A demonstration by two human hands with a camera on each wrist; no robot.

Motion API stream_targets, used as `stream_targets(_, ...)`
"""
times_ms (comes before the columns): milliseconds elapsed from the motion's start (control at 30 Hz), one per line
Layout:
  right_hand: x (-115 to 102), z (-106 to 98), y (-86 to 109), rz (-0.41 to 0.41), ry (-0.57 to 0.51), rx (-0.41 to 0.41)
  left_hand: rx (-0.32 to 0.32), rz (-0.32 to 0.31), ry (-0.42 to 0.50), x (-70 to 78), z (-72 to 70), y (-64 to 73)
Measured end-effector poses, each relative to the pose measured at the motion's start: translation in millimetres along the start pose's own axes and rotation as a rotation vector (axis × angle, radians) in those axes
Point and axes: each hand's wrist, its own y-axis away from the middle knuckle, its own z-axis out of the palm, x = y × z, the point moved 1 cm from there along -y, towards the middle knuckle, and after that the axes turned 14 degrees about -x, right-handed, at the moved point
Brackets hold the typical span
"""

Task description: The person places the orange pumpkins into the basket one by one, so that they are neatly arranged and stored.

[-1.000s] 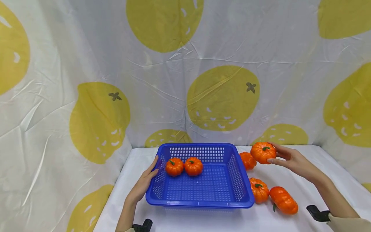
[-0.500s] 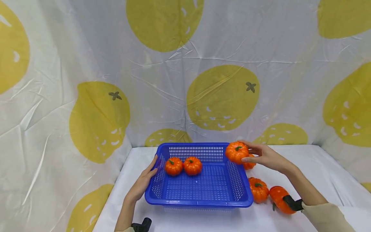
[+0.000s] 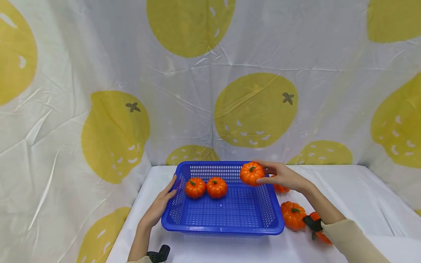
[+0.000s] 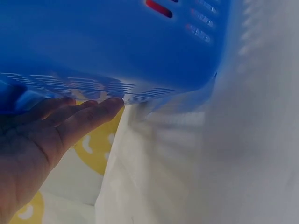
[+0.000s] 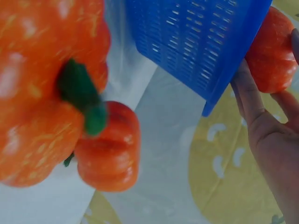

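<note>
A small orange pumpkin point(image 3: 251, 174) with a green stem is pinched between the thumb and fingers of my right hand point(image 3: 279, 176), above the right back part of a blue plastic basket point(image 3: 222, 229). The right wrist view shows this held pumpkin point(image 5: 272, 52) beside the basket's rim. Two more pumpkins, a left one point(image 3: 195, 188) and a right one point(image 3: 216, 187), sit side by side in the basket. My left hand point(image 3: 157, 207) touches the basket's left side. In the left wrist view its fingers point(image 4: 91, 119) lie nearly straight against the slotted wall.
Outside the basket's right side, three pumpkins lie on the white cloth: a back one point(image 3: 280, 188) partly hidden, a middle one point(image 3: 293, 216), and a front one point(image 3: 323, 238) partly covered by the right wrist's black strap. A lemon-print curtain point(image 3: 184, 109) surrounds the table.
My right hand has carried the held pumpkin leftward, from outside the basket's right side to over its interior. My left hand stays at the basket's left side.
</note>
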Motion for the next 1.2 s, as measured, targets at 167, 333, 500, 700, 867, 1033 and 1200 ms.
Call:
stream_targets(167, -9.6, 1.9, -8.0, -0.015, 0.047, -0.018, 0.007, -0.005, 0.01, 2.7, 1.6, 3.1)
stream_targets(333, -16.9, 10.0, -17.6, 0.033, 0.049, -0.027, -0.003, -0.009, 0.018, 2.9, 3.1, 4.5)
stream_targets(500, -22.3, 20.1, -26.4, 0.097, 0.001, -0.019, 0.002, -0.019, 0.036, 4.0, 3.2, 5.4)
stream_targets(700, -23.1, 31.2, -32.0, 0.139, -0.047, -0.002, -0.005, -0.026, 0.037, 4.6, 3.0, 4.8)
stream_targets(867, -27.0, 37.9, -32.8, 0.187, -0.031, 0.012, -0.009, -0.022, 0.026, 6.0, 3.7, 4.4)
stream_targets(1033, -28.3, 47.4, -37.3, 0.237, -0.011, 0.018, -0.007, -0.022, 0.029, 6.7, 4.2, 5.3)
stream_targets(1200, -24.7, 56.5, -43.5, 0.254, 0.028, 0.043, -0.011, -0.026, 0.036, 6.5, 4.0, 6.1)
